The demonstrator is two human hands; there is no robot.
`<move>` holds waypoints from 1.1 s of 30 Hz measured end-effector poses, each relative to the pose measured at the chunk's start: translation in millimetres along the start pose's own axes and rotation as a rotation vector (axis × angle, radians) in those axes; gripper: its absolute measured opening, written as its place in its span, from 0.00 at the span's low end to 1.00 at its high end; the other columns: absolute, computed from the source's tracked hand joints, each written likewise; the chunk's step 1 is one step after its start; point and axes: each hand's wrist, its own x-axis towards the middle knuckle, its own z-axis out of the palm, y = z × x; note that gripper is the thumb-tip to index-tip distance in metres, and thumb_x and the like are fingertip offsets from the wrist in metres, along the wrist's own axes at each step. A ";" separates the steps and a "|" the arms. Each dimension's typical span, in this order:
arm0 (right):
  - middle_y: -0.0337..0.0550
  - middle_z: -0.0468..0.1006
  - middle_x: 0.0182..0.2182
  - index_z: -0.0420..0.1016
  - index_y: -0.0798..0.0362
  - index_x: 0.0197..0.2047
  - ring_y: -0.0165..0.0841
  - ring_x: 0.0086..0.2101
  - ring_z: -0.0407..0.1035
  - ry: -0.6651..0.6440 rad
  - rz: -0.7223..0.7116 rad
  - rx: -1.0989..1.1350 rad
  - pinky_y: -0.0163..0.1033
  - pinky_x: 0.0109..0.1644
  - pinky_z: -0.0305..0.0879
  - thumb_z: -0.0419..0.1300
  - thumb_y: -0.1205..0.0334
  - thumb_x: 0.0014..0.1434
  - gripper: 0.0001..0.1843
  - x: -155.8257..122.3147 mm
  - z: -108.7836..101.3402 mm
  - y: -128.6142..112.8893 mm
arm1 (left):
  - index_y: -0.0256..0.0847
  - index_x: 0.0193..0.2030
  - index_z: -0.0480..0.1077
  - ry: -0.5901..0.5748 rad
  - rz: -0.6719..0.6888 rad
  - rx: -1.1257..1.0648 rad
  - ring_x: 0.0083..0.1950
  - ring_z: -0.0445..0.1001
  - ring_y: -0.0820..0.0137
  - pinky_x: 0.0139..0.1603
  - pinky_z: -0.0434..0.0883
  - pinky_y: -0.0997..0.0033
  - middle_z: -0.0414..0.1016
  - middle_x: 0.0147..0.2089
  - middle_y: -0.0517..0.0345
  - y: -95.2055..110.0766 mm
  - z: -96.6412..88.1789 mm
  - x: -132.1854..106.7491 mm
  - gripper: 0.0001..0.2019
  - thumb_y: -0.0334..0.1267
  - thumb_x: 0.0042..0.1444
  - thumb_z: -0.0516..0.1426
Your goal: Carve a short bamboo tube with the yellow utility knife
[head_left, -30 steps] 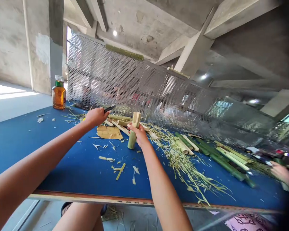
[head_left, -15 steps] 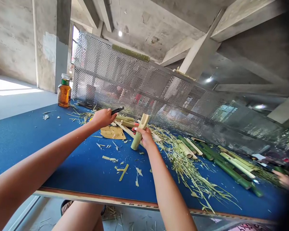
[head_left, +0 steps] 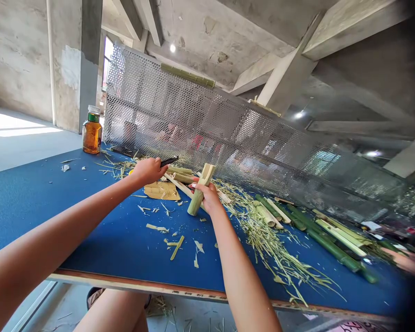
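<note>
**Left hand (head_left: 148,170) closed on a black-handled tool (head_left: 168,161), right hand (head_left: 208,196) gripping a bamboo section (head_left: 201,180)**

From my station, the left hand reads as a closed fist, its fingers wrapped around the handle. The handle's slim dark end pokes out past the hand toward a perforated metal screen (head_left: 193,115). Any blade is hidden or too small for me to make out.

The right hand is closed around the middle of the bamboo section, which sits just to the right of the left hand, tilted and apart from the tool. Its upper end rises above the right hand and is cut away into a pale scoop. Its lower end drops below the hand, close to a blue work table (head_left: 27,198), but I can't tell whether it touches.

Just below the left hand lies a scrap of tan cardboard (head_left: 162,191). Pale bamboo strips (head_left: 181,186) lie just left of the right hand, partly behind the bamboo section. To the right of the right hand, a spread of bamboo shavings (head_left: 266,240) trails across the table, with green bamboo canes (head_left: 332,249) beyond it. Well left of the left hand, an amber glass bottle (head_left: 91,133) stands upright against the screen. At the far right edge, a co-worker's hand (head_left: 404,262) is blurred beside the canes, and I can't tell what it holds.
</note>
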 end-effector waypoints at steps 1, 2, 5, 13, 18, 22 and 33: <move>0.37 0.76 0.23 0.76 0.53 0.31 0.33 0.29 0.71 0.000 0.002 0.004 0.36 0.33 0.66 0.65 0.64 0.35 0.15 -0.3 0.7 -0.4 | 0.34 0.42 0.69 -0.002 0.002 0.004 0.40 0.74 0.57 0.34 0.65 0.66 0.75 0.38 0.41 0.3 0.1 0.0 0.28 0.53 0.58 0.37; 0.37 0.76 0.23 0.76 0.52 0.30 0.33 0.29 0.71 0.000 0.002 0.010 0.36 0.33 0.66 0.65 0.64 0.34 0.14 -0.6 1.4 -0.7 | 0.34 0.42 0.69 0.000 0.007 0.005 0.40 0.74 0.57 0.34 0.64 0.67 0.75 0.38 0.41 0.4 0.1 0.0 0.28 0.53 0.58 0.37; 0.35 0.75 0.23 0.75 0.51 0.28 0.32 0.28 0.70 0.009 -0.005 0.025 0.36 0.31 0.66 0.64 0.65 0.33 0.12 -1.5 2.9 -1.4 | 0.33 0.42 0.69 0.017 0.027 0.006 0.39 0.74 0.57 0.33 0.64 0.66 0.75 0.36 0.41 0.5 0.5 -0.6 0.28 0.53 0.58 0.38; 0.37 0.75 0.24 0.76 0.52 0.37 0.32 0.30 0.69 -0.125 0.003 -0.014 0.37 0.34 0.67 0.62 0.65 0.36 0.19 -7.6 2.3 -7.1 | 0.34 0.42 0.69 0.016 0.036 0.001 0.40 0.74 0.58 0.34 0.64 0.67 0.75 0.37 0.42 0.8 0.8 -1.1 0.26 0.52 0.59 0.39; 0.38 0.75 0.24 0.75 0.52 0.35 0.32 0.30 0.69 -0.118 -0.004 -0.018 0.37 0.33 0.67 0.62 0.64 0.36 0.17 -6.9 0.4 -5.0 | 0.34 0.43 0.67 0.023 0.070 0.008 0.39 0.74 0.59 0.34 0.64 0.68 0.75 0.36 0.44 2.7 -1.7 -3.3 0.26 0.52 0.59 0.39; 0.38 0.75 0.23 0.74 0.52 0.33 0.33 0.29 0.71 -0.107 0.039 -0.052 0.36 0.31 0.68 0.64 0.62 0.37 0.15 -5.4 -0.6 0.7 | 0.35 0.43 0.66 0.056 0.166 -0.001 0.37 0.74 0.60 0.32 0.63 0.69 0.75 0.35 0.45 10.3 -3.3 -8.8 0.25 0.53 0.59 0.39; 0.35 0.72 0.17 0.68 0.53 0.27 0.29 0.19 0.67 -0.018 -0.011 -0.042 0.36 0.26 0.65 0.65 0.61 0.36 0.13 -4.8 12.8 10.2 | 0.36 0.37 0.71 -0.086 0.417 -0.165 0.31 0.73 0.63 0.28 0.63 0.68 0.75 0.31 0.46 40.8 4.7 -22.8 0.25 0.52 0.59 0.40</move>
